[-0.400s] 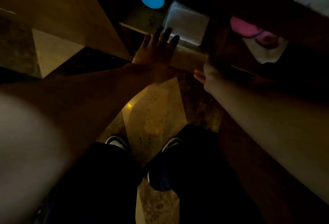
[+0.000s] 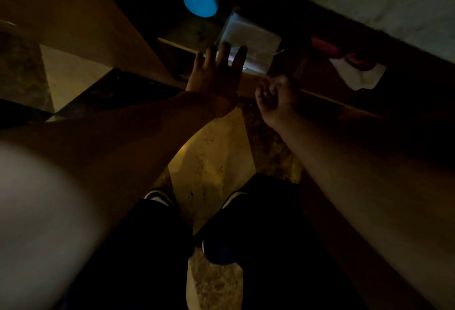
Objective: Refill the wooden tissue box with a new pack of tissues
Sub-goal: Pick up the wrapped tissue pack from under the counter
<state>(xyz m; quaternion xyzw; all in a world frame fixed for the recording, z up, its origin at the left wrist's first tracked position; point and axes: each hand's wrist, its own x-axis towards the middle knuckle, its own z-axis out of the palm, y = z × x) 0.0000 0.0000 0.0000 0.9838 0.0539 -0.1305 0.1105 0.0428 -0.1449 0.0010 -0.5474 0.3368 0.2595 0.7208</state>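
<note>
Head cam, very dim: left hand (image 2: 216,73) is reaching w/ fingers spread over the clear-wrapped tissue pack (image 2: 248,38) lying on a low shelf (image 2: 187,34). Right hand (image 2: 275,98) is hanging loosely curled, empty, nearby. Step: fetching pack. Next probably needs closing fingers round it. Wooden box can't be made out.

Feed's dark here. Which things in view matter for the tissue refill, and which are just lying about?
For the job:
tissue pack, clear-wrapped
left hand, fingers spread, reaching for it
right hand, loosely curled, empty

Lying about:
blue lid
pink-and-white item
shoes
</note>
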